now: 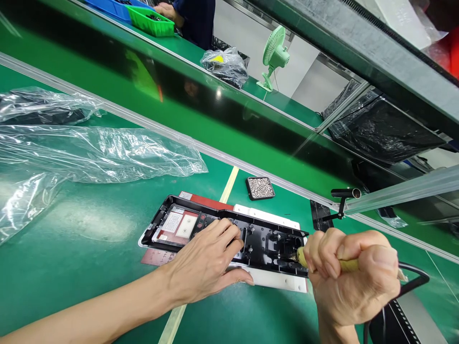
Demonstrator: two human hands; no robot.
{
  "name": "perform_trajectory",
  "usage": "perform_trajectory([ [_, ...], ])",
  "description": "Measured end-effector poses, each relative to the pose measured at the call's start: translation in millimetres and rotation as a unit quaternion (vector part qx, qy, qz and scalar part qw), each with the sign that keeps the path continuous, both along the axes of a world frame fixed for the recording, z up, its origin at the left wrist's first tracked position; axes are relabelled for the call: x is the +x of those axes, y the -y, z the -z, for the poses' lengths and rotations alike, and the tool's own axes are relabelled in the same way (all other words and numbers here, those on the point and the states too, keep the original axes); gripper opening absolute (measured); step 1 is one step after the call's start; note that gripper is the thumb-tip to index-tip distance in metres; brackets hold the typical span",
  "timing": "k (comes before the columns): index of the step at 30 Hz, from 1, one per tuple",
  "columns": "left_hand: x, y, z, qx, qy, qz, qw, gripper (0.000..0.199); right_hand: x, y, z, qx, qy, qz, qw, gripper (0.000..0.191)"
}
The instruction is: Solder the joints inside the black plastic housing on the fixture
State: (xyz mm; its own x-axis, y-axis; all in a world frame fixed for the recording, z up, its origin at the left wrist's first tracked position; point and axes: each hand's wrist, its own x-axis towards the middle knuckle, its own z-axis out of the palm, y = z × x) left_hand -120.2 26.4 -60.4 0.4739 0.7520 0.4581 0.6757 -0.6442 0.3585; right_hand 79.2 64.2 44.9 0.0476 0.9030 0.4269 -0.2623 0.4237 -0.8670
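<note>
Pressing one black panel (pixel 229 234), left hand (pixel 204 263) lies flat; right hand (pixel 351 282) grips one tool (pixel 344 265)

Open green mat (pixel 89 248) left of housing (pixel 222 229), plastic bags (pixel 100 153) beyond, screw tray (pixel 260 188) behind

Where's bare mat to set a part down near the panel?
Bare mat lies between the plastic bags and the black panel, left of the yellow line. Crowded right of it: screw tray, right hand gripping the screwdriver.
</note>
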Motion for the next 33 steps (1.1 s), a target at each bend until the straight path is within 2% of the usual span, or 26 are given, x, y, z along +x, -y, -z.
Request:
perform_trajectory([
  [19,-0.2,0.1,0.8,-0.004,0.004,0.008,1.0,0.053,-7.5,1.4,-1.5,-0.002,-0.001,0.039,0.999,0.031],
  [33,-0.7,1.2,0.5,0.008,0.003,0.007,1.0,0.054,-4.0,-0.2,-0.4,0.012,0.01,0.026,1.0,0.029],
])
